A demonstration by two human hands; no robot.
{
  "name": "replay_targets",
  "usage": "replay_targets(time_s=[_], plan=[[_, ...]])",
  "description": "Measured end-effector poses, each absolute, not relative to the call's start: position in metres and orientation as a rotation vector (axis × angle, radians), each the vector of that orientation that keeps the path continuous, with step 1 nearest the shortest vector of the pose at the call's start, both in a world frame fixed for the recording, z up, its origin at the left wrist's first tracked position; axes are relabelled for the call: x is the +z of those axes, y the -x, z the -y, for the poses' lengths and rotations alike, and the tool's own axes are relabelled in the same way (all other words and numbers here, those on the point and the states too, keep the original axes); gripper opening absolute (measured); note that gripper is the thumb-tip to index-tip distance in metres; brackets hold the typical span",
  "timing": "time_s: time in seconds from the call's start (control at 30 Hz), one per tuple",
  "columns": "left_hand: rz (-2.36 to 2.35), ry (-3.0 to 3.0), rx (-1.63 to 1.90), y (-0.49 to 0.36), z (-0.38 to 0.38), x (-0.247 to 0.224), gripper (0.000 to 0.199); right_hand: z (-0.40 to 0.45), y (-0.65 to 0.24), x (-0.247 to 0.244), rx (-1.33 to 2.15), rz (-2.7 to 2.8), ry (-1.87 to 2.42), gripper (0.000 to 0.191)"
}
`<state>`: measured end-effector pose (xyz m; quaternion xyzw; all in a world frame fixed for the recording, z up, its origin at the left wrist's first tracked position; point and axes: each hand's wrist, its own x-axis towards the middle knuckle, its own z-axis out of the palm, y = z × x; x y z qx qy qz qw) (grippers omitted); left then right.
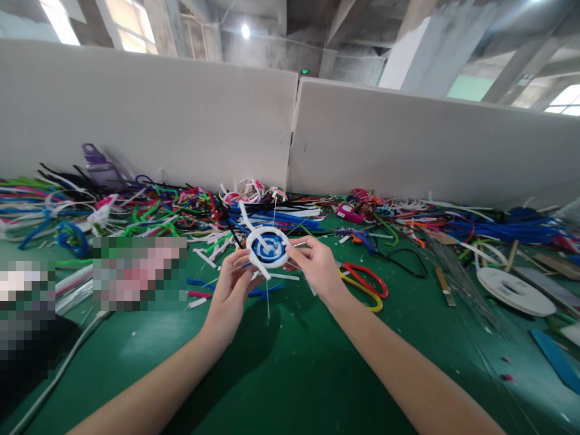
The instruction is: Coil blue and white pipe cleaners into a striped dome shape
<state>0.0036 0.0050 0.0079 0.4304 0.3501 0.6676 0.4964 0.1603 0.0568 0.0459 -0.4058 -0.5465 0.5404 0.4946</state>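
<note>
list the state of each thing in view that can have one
white-and-blue coil, held up, ends sticking out
left hand, fingers closed on the coil's edge
right hand, pinching the coil's edge
scissors, lying flat, blades mostly hidden
purple bottle, lid on
white reel, lying flat
ceiling light, lit

Two white boards (158, 115) stand behind a green table (299, 380). Past them are a thick pillar (421, 57), bright windows (129, 24) and a glowing lamp (245, 31).
</note>
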Motion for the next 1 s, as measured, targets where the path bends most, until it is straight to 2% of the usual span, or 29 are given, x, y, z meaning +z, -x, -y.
replay_targets(time_s=[0.17, 0.43, 0.77, 1.0], plan=[[-0.816, -0.854, 1.648, 0.003, -0.009, 0.013, 0.009, -0.059, -0.165, 0.043, 1.306, 1.418, 0.959, 0.024], [-0.916, -0.752, 1.443, 0.010, -0.015, 0.015, 0.026, -0.052, -0.167, 0.052, 1.253, 1.675, 0.893, 0.022], [-0.811, -0.987, 1.237, 0.011, -0.010, 0.020, 0.014, -0.056, -0.172, 0.053, 1.067, 1.701, 0.924, 0.020], [-0.856, -1.110, 1.182, 0.014, -0.012, 0.021, 0.013, -0.053, -0.169, 0.054, 1.082, 1.597, 0.961, 0.021]])
